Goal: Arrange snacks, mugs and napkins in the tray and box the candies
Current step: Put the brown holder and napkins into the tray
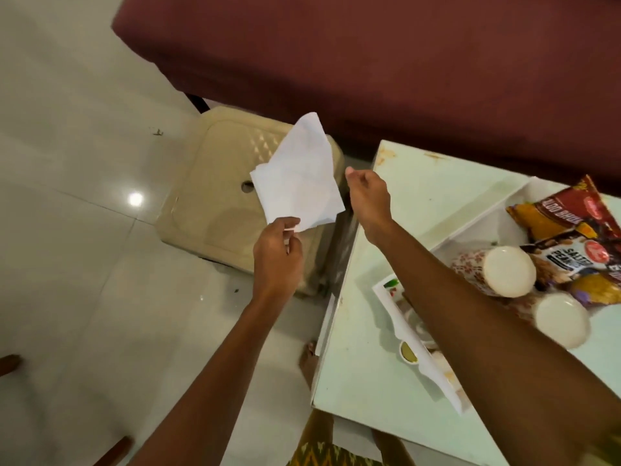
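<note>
**Napkins Next: Snacks and Mugs Already in the Tray**

The person's left hand (277,253) held a white napkin (297,179) by its lower edge, the grip pinched on the paper between thumb and fingertips, so that the sheet stood up in the air over a beige plastic stool (215,183) beside the counter (396,203). The right hand (368,193) hovered just beside the napkin's right edge, its fingers loosely curled and holding nothing; it did not touch the paper.

On the counter, the white divided tray (487,213) already carried several snack packets (568,216) in its far compartments, and two mugs (507,275) lay on their sides nearer the camera (their pale bases faced the lens). A flat white box (423,358) sat at the tray's near edge, partly hidden under the right forearm; what it contained could not be made out clearly.

Judged from this layout, the snacks and mugs were in place, though the mugs might yet need standing upright. The napkins were the step in hand: the sheet looked ready to be folded or straightened before going into the tray, where none was visible. Boxing the candies appeared still to be done, since no candies could be identified with confidence.
</note>
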